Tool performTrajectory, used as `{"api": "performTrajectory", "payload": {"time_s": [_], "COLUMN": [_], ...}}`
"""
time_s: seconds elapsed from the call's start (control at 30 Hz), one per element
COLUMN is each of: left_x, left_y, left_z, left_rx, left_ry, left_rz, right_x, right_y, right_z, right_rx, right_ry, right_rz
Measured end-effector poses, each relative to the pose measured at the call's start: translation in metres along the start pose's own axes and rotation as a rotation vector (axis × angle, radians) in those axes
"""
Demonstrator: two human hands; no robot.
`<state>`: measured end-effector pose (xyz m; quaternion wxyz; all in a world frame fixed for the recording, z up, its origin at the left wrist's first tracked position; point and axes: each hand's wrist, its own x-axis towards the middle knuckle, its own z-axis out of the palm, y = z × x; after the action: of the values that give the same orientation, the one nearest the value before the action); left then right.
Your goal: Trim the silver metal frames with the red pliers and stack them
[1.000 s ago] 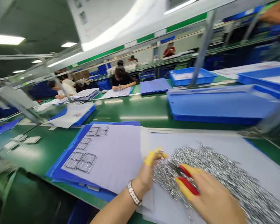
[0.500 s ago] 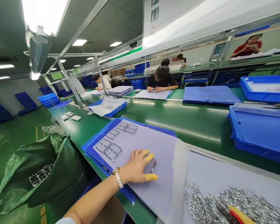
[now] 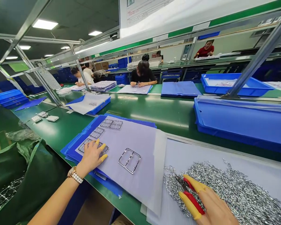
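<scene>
My left hand [image 3: 92,157], with yellow finger covers and a watch, reaches over the dark plastic frames at the left side of a white sheet [image 3: 133,134]. Its fingers are apart above one sprue frame [image 3: 105,149], partly hiding it. A single shiny sprue frame [image 3: 129,160] lies alone near the sheet's middle. More frames [image 3: 111,124] lie at the sheet's upper left. My right hand [image 3: 210,203], also in yellow finger covers, is closed on red-handled pliers [image 3: 194,201]. Their dark jaws point into a heap of small shiny silver parts [image 3: 224,184].
A green bag [image 3: 35,175] with sprue scraps hangs at the left. Blue trays [image 3: 239,125] stand at the right and another tray [image 3: 100,104] farther back. White blocks [image 3: 52,118] lie on the green bench [image 3: 140,111]. A co-worker [image 3: 142,73] sits opposite; a metal post [image 3: 259,53] slants at right.
My left hand has moved left from the middle of the sheet to the frames at its side. The frame it covered now lies exposed. My right hand has come into view on the pliers.
</scene>
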<state>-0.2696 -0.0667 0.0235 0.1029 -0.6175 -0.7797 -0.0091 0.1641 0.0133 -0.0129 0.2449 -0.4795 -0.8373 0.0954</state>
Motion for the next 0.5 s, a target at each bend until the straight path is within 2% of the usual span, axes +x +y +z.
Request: {"api": "performTrajectory", "payload": {"time_s": [0.13, 0.3, 0.4, 0.5], "left_x": [0.003, 0.006, 0.006, 0.007], "left_y": [0.001, -0.007, -0.014, -0.019], "left_z": [-0.004, -0.008, -0.011, -0.018], "left_rx": [-0.097, -0.359, -0.464, -0.622], "left_ry": [-0.024, 0.037, 0.101, 0.227], "left_rz": [0.014, -0.068, -0.114, -0.196], "right_x": [-0.001, -0.006, -0.008, -0.011], "right_y": [0.000, 0.002, 0.005, 0.013], "right_z": [-0.001, 0.001, 0.000, 0.003], "right_rx": [0.000, 0.008, 0.015, 0.022], "right_ry": [0.008, -0.008, -0.006, 0.023], "right_rz": [0.016, 0.041, 0.033, 0.003]}}
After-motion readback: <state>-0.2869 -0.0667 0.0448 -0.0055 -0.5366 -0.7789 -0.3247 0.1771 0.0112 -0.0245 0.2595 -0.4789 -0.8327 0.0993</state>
